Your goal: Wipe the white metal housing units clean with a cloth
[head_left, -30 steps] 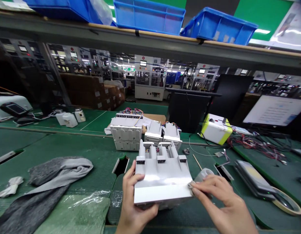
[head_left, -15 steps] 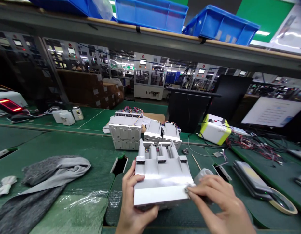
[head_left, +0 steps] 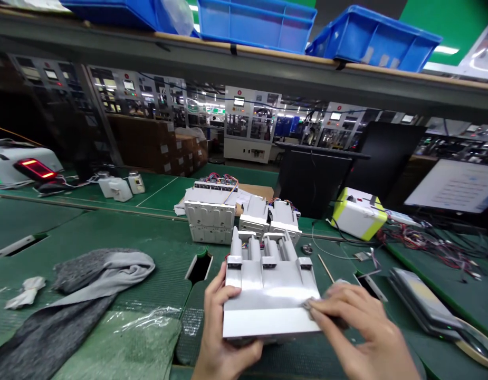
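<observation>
On the housing (head_left: 271,311), both hands (head_left: 223,332) (head_left: 358,327) curled

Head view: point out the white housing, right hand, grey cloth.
White housing (head_left: 271,316), head view, top face.
Right hand (head_left: 358,324), head view, back of hand.
Grey cloth (head_left: 109,272), head view, light grey fold.

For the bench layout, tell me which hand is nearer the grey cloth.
Left. The left hand grips the white housing on the side toward the grey cloth, apart from it. The right hand is farther, on the housing's opposite side.
</observation>
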The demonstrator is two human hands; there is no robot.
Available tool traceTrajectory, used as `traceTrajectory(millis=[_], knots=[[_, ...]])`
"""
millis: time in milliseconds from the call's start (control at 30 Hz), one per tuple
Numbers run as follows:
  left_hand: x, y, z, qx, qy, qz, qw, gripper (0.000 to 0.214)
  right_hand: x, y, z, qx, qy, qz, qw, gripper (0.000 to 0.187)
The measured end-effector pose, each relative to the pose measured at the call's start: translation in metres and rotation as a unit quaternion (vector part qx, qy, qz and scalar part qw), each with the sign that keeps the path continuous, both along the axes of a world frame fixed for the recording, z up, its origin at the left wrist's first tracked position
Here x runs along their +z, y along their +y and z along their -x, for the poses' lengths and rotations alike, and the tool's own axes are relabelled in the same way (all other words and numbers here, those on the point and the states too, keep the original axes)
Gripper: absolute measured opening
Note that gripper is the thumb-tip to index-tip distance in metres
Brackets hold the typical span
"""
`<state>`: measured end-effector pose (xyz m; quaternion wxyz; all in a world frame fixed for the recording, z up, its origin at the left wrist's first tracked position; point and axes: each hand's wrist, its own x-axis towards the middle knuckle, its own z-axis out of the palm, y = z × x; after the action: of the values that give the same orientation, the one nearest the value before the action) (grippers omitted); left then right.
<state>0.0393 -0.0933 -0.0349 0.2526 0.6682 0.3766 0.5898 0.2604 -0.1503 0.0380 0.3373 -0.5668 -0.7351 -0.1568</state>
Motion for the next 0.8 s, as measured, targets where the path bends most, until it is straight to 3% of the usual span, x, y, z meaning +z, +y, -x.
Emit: traceTrajectory(millis=[100,200,333,433,500,567,667,800], knots=[[-0.001,0.001,0.000,0.000,-0.001,0.005,1.000,0.054,0.000,0.003,-0.004,-0.001,-0.001,-0.002,1.000,0.006],[0.001,0.001,-0.001,-0.010,-0.006,0.010,1.000,0.053,0.000,0.008,-0.013,0.019,0.035,0.061,0.997,0.008],[0.005,0.001,0.000,-0.009,-0.006,0.021,1.000,0.053,-0.005,0.005,-0.044,-0.040,0.136,0.102,0.985,0.017],[0.005,0.002,0.002,-0.004,0.030,-0.004,1.000,0.053,-0.006,-0.005,-0.062,-0.080,0.205,0.068,0.973,0.024],[0.004,0.003,0.004,-0.007,0.043,-0.014,0.999,0.053,-0.004,-0.010,-0.060,-0.070,0.199,0.029,0.977,0.020],[0.002,0.003,0.005,-0.007,0.044,-0.010,0.999,0.054,-0.001,-0.008,-0.044,-0.032,0.143,0.009,0.989,0.011],[0.000,0.002,0.006,-0.011,0.041,0.005,0.999,0.055,0.005,0.001,0.004,0.022,0.061,-0.008,0.998,0.009],[-0.007,0.005,0.006,0.004,0.030,-0.007,1.000,0.049,0.013,0.019,0.092,0.074,0.142,-0.003,0.987,0.015]])
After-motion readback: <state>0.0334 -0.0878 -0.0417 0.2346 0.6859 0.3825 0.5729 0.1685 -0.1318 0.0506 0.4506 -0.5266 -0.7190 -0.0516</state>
